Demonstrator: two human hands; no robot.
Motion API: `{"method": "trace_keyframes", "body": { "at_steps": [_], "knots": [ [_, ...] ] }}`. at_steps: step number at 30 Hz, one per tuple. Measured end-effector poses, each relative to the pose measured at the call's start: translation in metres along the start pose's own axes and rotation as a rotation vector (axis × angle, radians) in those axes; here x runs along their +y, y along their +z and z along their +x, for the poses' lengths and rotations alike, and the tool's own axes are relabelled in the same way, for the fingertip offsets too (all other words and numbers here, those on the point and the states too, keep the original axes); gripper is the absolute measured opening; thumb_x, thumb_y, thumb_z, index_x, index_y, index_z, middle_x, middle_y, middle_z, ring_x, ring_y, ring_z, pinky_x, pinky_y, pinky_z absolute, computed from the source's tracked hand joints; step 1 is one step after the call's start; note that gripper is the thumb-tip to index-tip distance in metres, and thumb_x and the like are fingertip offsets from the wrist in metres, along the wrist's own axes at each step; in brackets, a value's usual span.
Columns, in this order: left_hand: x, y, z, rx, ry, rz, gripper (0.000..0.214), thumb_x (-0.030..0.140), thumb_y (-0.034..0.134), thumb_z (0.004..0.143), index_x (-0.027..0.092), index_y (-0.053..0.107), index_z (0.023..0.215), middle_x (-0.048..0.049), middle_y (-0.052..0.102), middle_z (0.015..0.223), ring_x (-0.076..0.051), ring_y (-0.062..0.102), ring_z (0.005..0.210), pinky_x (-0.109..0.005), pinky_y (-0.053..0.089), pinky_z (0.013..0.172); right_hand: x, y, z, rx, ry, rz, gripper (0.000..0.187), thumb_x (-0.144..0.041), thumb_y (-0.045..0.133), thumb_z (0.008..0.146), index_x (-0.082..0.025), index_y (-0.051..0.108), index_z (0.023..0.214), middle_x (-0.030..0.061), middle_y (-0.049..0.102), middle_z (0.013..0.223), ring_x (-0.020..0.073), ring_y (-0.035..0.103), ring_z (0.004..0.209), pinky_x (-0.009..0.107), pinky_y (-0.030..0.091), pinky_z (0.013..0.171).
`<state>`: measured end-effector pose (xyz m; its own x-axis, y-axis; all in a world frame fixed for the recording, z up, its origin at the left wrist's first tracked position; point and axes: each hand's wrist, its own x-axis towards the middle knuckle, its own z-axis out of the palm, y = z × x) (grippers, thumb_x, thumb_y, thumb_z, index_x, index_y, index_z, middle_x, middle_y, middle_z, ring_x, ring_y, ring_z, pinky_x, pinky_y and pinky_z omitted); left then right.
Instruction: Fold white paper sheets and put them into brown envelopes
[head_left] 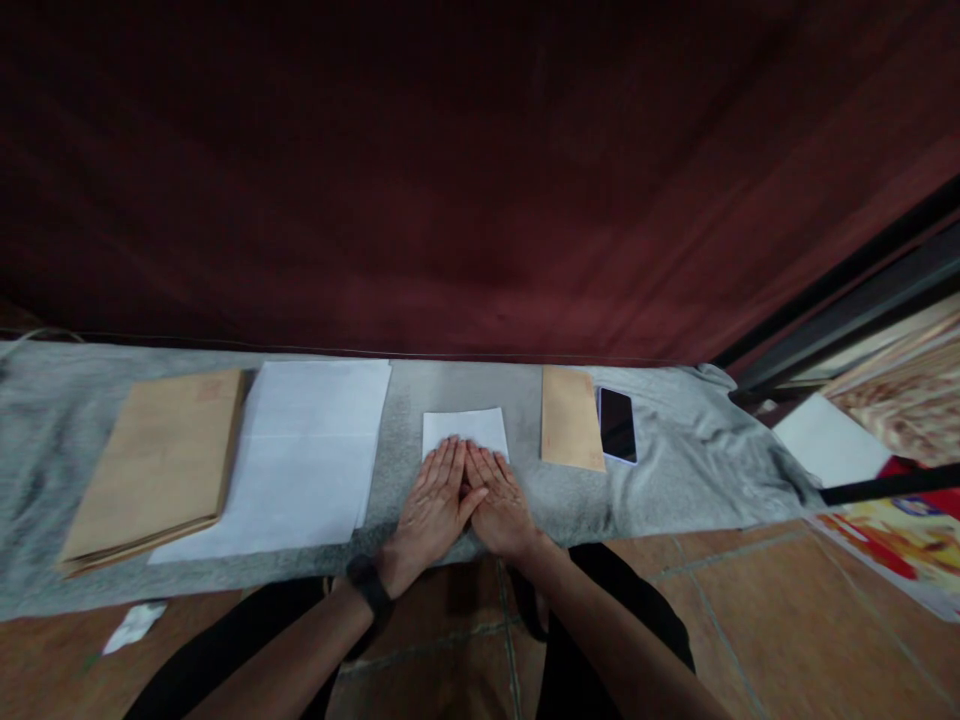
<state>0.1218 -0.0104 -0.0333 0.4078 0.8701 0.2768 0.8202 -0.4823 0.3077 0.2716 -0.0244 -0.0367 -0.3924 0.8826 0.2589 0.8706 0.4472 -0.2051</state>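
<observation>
1. A dark red curtain [480,200] fills the upper half of the frame.
2. A grey cloth [465,388] covers the surface across the middle; it shows between the papers and is wrinkled toward the right.
3. White sheets [315,450], left of centre, lie partly under the envelope stack.
4. The envelope stack [154,450] is brown, at left; its contents cannot be told.
5. The left hand [433,505] and right hand [504,510], lower centre, have fingers straight and flat upon the small paper, gripping nothing.
6. A single envelope [570,420], right of centre, hides any contents.
7. The small paper [465,425], white, is at centre.
8. A phone [618,425] lies just beside the single envelope.
</observation>
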Motion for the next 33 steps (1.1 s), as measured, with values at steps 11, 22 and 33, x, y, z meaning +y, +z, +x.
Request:
{"method": "trace_keyframes", "body": {
  "at_steps": [11, 22, 33],
  "knots": [
    [-0.012, -0.008, -0.014, 0.068, -0.057, 0.113, 0.086, 0.066, 0.034, 0.097, 0.002, 0.036, 0.154, -0.0259, 0.040, 0.157, -0.034, 0.033, 0.150, -0.053, 0.031, 0.122, 0.017, -0.007, -0.007, 0.036, 0.150, -0.011, 0.060, -0.035, 0.041, 0.105, -0.010, 0.032, 0.158, 0.0157, 0.036, 0.161, 0.0258, 0.032, 0.151, 0.047, 0.031, 0.122],
    [-0.016, -0.022, -0.008, 0.138, -0.159, 0.071, 0.071, 0.049, 0.034, 0.100, 0.002, 0.039, 0.152, -0.0242, 0.039, 0.158, -0.035, 0.031, 0.151, -0.055, 0.025, 0.124, 0.024, -0.020, -0.005, 0.050, 0.250, 0.052, 0.054, -0.034, 0.032, 0.107, -0.012, 0.038, 0.155, 0.0144, 0.041, 0.159, 0.0248, 0.035, 0.150, 0.048, 0.033, 0.122],
    [-0.009, 0.015, 0.036, -0.024, 0.082, 0.083, 0.062, 0.023, 0.034, 0.096, 0.007, 0.031, 0.156, -0.0189, 0.041, 0.159, -0.026, 0.030, 0.152, -0.050, 0.029, 0.124, 0.006, -0.020, 0.048, -0.033, 0.178, 0.225, 0.055, -0.039, 0.020, 0.109, -0.016, 0.035, 0.157, 0.0072, 0.040, 0.161, 0.0176, 0.031, 0.151, 0.042, 0.026, 0.126]
  ]
}}
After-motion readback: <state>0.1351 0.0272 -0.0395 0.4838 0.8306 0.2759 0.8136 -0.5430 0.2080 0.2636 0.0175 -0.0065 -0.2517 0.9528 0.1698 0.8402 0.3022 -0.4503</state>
